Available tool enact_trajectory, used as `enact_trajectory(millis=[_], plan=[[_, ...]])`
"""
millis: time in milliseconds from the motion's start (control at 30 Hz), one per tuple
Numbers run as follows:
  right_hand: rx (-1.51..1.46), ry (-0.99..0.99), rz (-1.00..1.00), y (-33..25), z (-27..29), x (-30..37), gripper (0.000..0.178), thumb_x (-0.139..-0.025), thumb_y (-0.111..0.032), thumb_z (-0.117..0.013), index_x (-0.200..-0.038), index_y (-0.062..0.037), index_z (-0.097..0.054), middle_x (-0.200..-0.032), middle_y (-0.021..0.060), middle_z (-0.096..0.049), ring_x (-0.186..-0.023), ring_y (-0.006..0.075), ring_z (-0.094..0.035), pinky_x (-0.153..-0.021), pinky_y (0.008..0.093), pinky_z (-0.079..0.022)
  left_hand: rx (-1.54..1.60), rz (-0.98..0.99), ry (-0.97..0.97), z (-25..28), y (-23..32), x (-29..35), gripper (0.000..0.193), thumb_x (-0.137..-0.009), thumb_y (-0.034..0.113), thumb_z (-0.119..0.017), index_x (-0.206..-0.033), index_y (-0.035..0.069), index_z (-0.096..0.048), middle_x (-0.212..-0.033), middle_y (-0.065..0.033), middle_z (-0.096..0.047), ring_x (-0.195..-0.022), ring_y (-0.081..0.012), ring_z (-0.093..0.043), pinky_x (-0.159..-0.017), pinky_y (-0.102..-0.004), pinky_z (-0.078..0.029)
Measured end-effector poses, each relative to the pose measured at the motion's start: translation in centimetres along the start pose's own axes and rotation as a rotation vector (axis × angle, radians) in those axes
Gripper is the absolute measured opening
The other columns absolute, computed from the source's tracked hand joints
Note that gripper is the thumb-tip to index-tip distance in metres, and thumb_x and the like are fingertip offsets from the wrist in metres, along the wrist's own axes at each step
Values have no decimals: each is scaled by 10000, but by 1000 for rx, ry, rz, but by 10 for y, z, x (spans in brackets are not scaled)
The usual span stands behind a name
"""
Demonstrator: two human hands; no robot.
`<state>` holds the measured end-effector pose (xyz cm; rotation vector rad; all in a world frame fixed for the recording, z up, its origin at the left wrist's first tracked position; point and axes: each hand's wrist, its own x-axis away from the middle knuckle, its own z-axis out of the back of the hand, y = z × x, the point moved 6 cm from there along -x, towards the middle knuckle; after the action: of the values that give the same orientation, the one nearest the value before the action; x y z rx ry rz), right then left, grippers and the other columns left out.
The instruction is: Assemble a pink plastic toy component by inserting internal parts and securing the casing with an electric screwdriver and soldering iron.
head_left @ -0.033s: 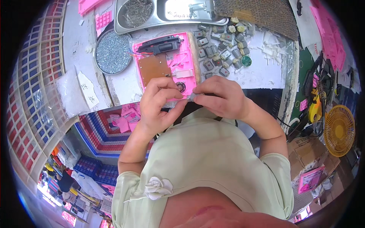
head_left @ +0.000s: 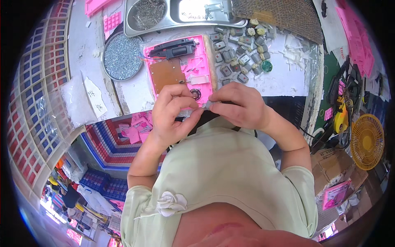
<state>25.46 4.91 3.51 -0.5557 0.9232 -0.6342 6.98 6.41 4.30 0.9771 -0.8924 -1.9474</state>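
I am holding my two hands together just above the near edge of the worktop (head_left: pixel 284 82), pinching a small grey motor (head_left: pixel 208 105) between them. My left hand (head_left: pixel 175 111) is curling its fingers in from the left, thumb and fingertips pressing on the motor's left end, and my right hand (head_left: pixel 238 105) is gripping it from the right with the fingers closed over the top. The motor itself is mostly hidden by my fingers, so I cannot tell how it is turned.

Just beyond my hands a pink plastic housing (head_left: pixel 181 68) is lying open on the worktop, with a brown circuit board (head_left: pixel 166 72) set inside it and a black part (head_left: pixel 173 48) across its far end. To its right a loose heap of small grey motors (head_left: pixel 238 51) is spreading out. To its left a round dish of screws (head_left: pixel 122 55) is sitting, and a steel tray (head_left: pixel 185 12) is standing at the far edge.
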Motion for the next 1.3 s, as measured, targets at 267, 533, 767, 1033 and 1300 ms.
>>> enact_trajectory(millis=[267, 533, 767, 1033, 1300], plan=[[-3, 20, -1, 0, -1, 0, 314, -780, -70, -765, -1088, -81, -701, -1033, 89, -686, -857, 269, -682, -661, 346, -575, 128, 1, 32, -12, 0, 9, 369, -797, -121, -754, -954, 70, -480, -970, -138, -671, -805, -187, -591, -707, -310, -477], [-11, 12, 16, 0, -2, 3, 278, -815, -100, -755, -1089, -76, -713, -1054, 95, -683, -887, 275, -681, -663, 349, -578, 121, 39, 82, -12, -2, 10, 355, -757, -143, -749, -907, 71, -509, -900, -119, -689, -777, -256, -673, -670, -359, -511], [1, -25, 64, -4, -2, 0, 293, -799, -112, -706, -1089, -76, -694, -1059, 104, -669, -896, 286, -676, -657, 355, -581, 64, -18, -38, -12, 7, 3, 300, -764, -141, -708, -890, 57, -520, -912, -127, -662, -778, -276, -658, -664, -355, -519], [9, -114, 89, -6, 1, -2, 314, -777, -73, -719, -1085, -16, -696, -1079, 146, -672, -866, 301, -689, -683, 359, -589, 135, 24, -44, -12, 2, 2, 304, -776, -146, -710, -877, 59, -509, -884, -118, -661, -765, -256, -651, -661, -339, -516], [10, -50, 75, -2, 1, 3, 343, -779, -82, -714, -1120, -87, -679, -1087, 94, -659, -897, 281, -678, -659, 349, -587, 203, 30, 30, -13, -3, 8, 342, -778, -132, -744, -849, 76, -483, -884, -116, -684, -746, -232, -651, -659, -333, -514]])
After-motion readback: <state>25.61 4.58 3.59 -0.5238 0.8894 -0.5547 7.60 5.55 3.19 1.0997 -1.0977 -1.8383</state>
